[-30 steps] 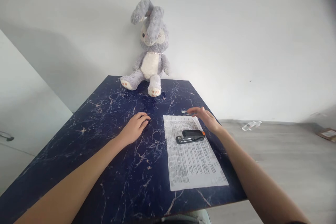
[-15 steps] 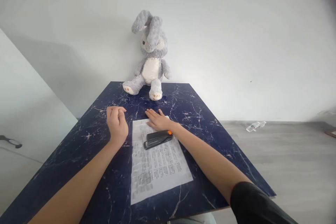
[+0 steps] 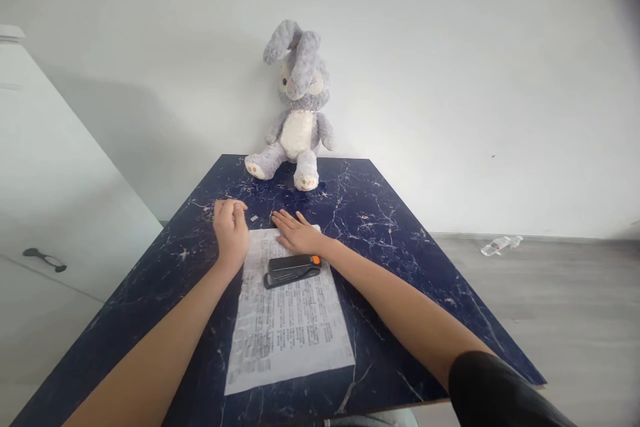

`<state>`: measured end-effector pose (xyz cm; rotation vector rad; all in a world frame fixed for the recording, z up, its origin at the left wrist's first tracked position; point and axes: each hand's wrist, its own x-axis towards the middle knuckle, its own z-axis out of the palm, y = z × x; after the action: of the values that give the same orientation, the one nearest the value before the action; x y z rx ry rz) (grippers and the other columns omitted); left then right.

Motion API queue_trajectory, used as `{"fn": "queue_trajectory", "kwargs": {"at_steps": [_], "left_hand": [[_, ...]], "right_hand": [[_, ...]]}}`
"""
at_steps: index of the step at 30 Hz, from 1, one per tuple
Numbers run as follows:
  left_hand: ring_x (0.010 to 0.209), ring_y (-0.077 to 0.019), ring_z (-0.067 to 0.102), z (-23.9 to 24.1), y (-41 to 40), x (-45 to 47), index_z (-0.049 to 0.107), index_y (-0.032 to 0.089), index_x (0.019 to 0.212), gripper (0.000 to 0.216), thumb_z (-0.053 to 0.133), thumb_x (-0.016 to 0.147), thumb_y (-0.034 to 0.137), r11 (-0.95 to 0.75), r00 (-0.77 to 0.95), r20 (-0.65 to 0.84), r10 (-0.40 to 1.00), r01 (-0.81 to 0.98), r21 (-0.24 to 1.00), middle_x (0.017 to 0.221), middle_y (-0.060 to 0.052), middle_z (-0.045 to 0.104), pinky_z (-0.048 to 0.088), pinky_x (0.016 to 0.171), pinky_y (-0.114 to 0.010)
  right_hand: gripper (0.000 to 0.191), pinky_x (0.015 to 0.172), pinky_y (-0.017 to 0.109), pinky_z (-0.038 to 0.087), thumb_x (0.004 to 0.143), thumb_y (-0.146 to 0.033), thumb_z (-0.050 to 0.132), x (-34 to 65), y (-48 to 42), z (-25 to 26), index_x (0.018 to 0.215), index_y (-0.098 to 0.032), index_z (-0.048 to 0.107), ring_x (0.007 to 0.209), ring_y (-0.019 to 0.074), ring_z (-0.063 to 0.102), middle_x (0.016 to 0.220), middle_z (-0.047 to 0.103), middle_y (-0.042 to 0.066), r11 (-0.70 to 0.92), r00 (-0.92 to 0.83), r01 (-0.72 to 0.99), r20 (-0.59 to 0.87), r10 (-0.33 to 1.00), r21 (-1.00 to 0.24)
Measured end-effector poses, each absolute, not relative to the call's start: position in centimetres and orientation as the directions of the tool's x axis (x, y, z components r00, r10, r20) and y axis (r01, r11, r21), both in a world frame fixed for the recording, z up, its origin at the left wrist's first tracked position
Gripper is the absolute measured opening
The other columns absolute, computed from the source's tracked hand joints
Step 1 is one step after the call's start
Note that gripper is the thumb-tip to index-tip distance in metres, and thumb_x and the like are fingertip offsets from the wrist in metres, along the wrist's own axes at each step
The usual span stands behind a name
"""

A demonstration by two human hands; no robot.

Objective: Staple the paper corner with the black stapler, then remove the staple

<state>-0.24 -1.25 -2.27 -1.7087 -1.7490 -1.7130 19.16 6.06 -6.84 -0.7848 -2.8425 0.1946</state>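
My right hand (image 3: pixel 296 232) lies flat with fingers spread over the far edge of a printed sheet of paper (image 3: pixel 295 340). A black stapler (image 3: pixel 293 271) with an orange end rests on the paper, just on the near side of that hand. Left of the sheet's far corner, my left hand (image 3: pixel 231 233) is closed with curled fingers. Whatever it may hold is hidden. Between the hands, a tiny pale piece (image 3: pixel 254 218) lies on the table, too small to name.
A grey plush rabbit (image 3: pixel 300 130) sits at the far end of the dark blue marbled table (image 3: pixel 380 267), against the wall. To the left stands a white cabinet (image 3: pixel 65 167) with a black handle. A clear plastic bottle (image 3: pixel 500 245) lies on the floor at right.
The paper, stapler and my right hand have shifted left across the table, and the sheet has turned slightly. A tiny pale piece now shows by my left hand. The view has turned a little left.
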Motion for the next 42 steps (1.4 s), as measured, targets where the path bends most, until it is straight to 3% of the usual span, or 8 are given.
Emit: {"fn": "queue_trajectory", "kwargs": {"at_steps": [6, 10, 13, 17, 23, 28, 35, 42], "left_hand": [[0.107, -0.0237, 0.060, -4.4, -1.0, 2.3, 0.066, 0.020, 0.107, 0.024, 0.043, 0.104, 0.025, -0.439, 0.217, 0.476, 0.853, 0.790, 0.427, 0.111, -0.008, 0.065, 0.046, 0.098, -0.041], [0.119, -0.0294, 0.056, -6.0, -1.1, 3.3, 0.061, 0.019, 0.128, 0.029, 0.052, 0.101, 0.028, -0.442, 0.348, 0.338, 0.874, 0.859, 0.259, 0.131, -0.012, 0.061, 0.043, 0.102, -0.047], [0.113, -0.0299, 0.056, -6.0, -1.3, 3.7, 0.060, 0.019, 0.123, 0.025, 0.052, 0.101, 0.026, -0.415, 0.349, 0.299, 0.888, 0.889, 0.194, 0.125, -0.012, 0.060, 0.045, 0.096, -0.047], [0.108, -0.0295, 0.056, -5.2, -1.7, 4.2, 0.057, 0.018, 0.110, 0.014, 0.048, 0.101, 0.021, -0.398, 0.333, 0.285, 0.899, 0.893, 0.209, 0.115, -0.012, 0.061, 0.044, 0.091, -0.045], [0.100, -0.0269, 0.059, -4.8, -1.7, 3.7, 0.052, 0.021, 0.107, 0.011, 0.041, 0.104, 0.023, -0.432, 0.325, 0.311, 0.893, 0.815, 0.387, 0.105, -0.007, 0.063, 0.044, 0.089, -0.044], [0.099, -0.0252, 0.061, -5.2, -0.9, 2.6, 0.052, 0.021, 0.110, 0.011, 0.043, 0.103, 0.024, -0.405, 0.236, 0.355, 0.904, 0.737, 0.542, 0.106, -0.007, 0.063, 0.046, 0.090, -0.043], [0.118, -0.0307, 0.061, -5.2, -1.1, 2.8, 0.050, 0.023, 0.131, 0.029, 0.047, 0.102, 0.024, -0.388, 0.244, 0.333, 0.911, 0.783, 0.486, 0.124, -0.012, 0.065, 0.044, 0.100, -0.051], [0.118, -0.0302, 0.063, -5.0, -1.4, 3.0, 0.055, 0.021, 0.132, 0.032, 0.048, 0.103, 0.029, -0.385, 0.241, 0.332, 0.912, 0.779, 0.494, 0.124, -0.013, 0.068, 0.046, 0.101, -0.051]], "right_hand": [[0.065, 0.126, 0.060, 0.014, 0.105, -0.041, 0.044, 23.2, 6.7, -7.3, 0.161, -0.013, 0.028, 0.159, 0.0314, 0.016, 0.169, 0.024, 0.016, 0.805, -0.801, 0.523, 0.161, 0.576, -0.280], [0.044, 0.121, 0.052, 0.031, 0.107, -0.035, 0.038, 24.2, 5.9, -4.3, 0.142, -0.015, 0.054, 0.145, 0.0299, 0.043, 0.150, 0.054, 0.017, 0.718, -0.666, 0.463, 0.331, 0.669, -0.519], [0.036, 0.102, 0.041, 0.049, 0.108, -0.041, 0.038, 25.3, 3.3, -1.4, 0.114, -0.019, 0.066, 0.113, 0.0248, 0.062, 0.120, 0.067, 0.012, 0.730, -0.709, 0.318, 0.360, 0.607, -0.605], [0.027, 0.089, 0.037, 0.050, 0.091, -0.037, 0.071, 26.6, -1.2, 0.0, 0.110, -0.020, 0.062, 0.100, 0.0246, 0.061, 0.111, 0.066, 0.009, 0.839, -0.890, 0.230, 0.242, 0.386, -0.493], [0.012, 0.061, 0.029, 0.042, 0.094, -0.030, 0.064, 31.6, -0.7, 1.3, 0.097, -0.020, 0.057, 0.066, 0.0149, 0.055, 0.082, 0.064, 0.001, 0.674, -0.796, 0.403, 0.127, 0.592, -0.619], [0.009, 0.062, 0.030, 0.037, 0.082, -0.021, 0.063, 36.9, 3.2, 2.2, 0.085, -0.021, 0.054, 0.066, 0.0155, 0.053, 0.074, 0.059, -0.002, 0.568, -0.584, 0.648, 0.148, 0.798, -0.507], [0.015, 0.072, 0.031, 0.043, 0.077, -0.020, 0.063, 37.2, 3.1, 2.2, 0.090, -0.021, 0.057, 0.080, 0.0189, 0.060, 0.091, 0.065, 0.000, 0.570, -0.776, 0.532, -0.090, 0.625, -0.627], [0.034, 0.061, 0.029, 0.035, 0.073, -0.011, 0.057, 35.8, 1.7, 2.1, 0.104, -0.023, 0.048, 0.067, 0.0174, 0.055, 0.082, 0.065, 0.000, 0.598, -0.742, 0.608, -0.105, 0.663, -0.522]]}}
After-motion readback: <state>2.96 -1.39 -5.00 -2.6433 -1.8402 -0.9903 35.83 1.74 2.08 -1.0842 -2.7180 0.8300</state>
